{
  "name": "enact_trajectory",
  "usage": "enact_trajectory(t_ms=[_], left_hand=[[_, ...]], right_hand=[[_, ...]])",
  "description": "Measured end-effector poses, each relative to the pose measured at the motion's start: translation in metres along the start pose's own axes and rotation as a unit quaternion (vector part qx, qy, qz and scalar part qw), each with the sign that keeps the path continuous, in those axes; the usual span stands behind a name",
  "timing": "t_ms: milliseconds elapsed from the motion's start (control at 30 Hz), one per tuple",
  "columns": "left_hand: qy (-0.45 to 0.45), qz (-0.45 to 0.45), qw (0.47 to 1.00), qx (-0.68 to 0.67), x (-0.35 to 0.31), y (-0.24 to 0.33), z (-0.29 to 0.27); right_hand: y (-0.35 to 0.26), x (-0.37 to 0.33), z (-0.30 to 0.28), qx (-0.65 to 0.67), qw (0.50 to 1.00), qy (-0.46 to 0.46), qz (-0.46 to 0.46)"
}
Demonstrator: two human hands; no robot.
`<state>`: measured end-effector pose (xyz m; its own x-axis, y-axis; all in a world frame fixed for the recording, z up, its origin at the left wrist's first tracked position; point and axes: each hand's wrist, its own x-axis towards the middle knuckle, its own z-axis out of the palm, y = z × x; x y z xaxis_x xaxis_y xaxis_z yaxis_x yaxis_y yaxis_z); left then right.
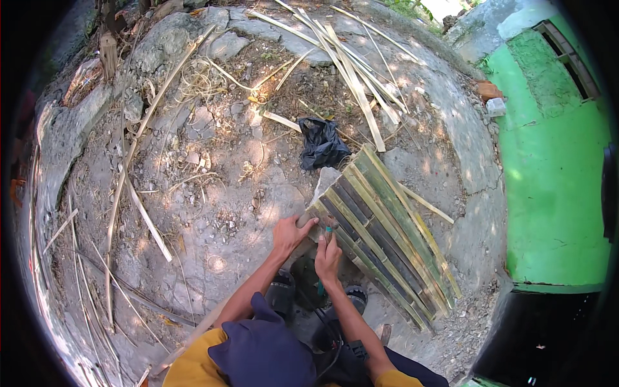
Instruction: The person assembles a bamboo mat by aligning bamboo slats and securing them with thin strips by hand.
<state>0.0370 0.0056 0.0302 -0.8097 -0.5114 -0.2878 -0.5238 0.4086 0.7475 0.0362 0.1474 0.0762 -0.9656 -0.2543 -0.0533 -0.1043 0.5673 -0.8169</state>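
Note:
A panel of split bamboo slats (385,240), green, tan and dark, lies slanted on the ground at my right front. My left hand (290,236) grips its near left corner, thumb stretched along the slat end and the other fingers partly hidden. Close beside it, my right hand (327,259) is closed round a hammer (329,227) with a teal and dark handle. The hammer's head is over the panel's left edge, by my left thumb; whether it touches the bamboo I cannot tell. Any nail there is too small to make out.
A black plastic bag (320,143) lies beyond the panel. Loose bamboo strips (351,80) are scattered at the far side, and a long bamboo strip (138,132) lies at the left. A green wall (554,193) stands at the right. My shoes (280,287) are just below my hands.

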Motion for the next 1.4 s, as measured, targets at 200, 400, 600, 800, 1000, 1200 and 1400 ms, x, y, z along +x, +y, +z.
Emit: enact_trajectory(t_ms=[200,400,600,800,1000,1200,1400], left_hand=[[-0.01,0.005,1.0,0.022,0.016,-0.004,-0.011],[0.034,0.015,0.999,0.021,0.012,-0.004,-0.004],[0.025,-0.007,0.999,0.023,0.01,-0.002,-0.003],[0.001,-0.006,1.0,-0.001,0.013,0.0,-0.004],[-0.008,-0.011,1.0,0.023,0.015,-0.001,-0.003],[0.017,0.001,1.0,-0.003,0.014,-0.008,0.0],[0.045,0.02,0.999,-0.023,0.014,0.001,-0.002]], right_hand=[[-0.004,0.001,0.007,0.019,1.0,0.006,-0.008],[-0.007,0.008,0.01,-0.003,1.0,0.008,-0.017],[-0.015,0.025,0.011,-0.022,0.999,-0.03,-0.009],[-0.019,0.015,0.012,0.057,0.993,0.078,-0.064],[-0.01,0.014,0.009,0.009,0.999,0.029,-0.015],[-0.007,0.019,0.019,-0.032,0.998,-0.045,0.019],[-0.007,0.013,0.007,0.166,0.981,0.063,0.074]])
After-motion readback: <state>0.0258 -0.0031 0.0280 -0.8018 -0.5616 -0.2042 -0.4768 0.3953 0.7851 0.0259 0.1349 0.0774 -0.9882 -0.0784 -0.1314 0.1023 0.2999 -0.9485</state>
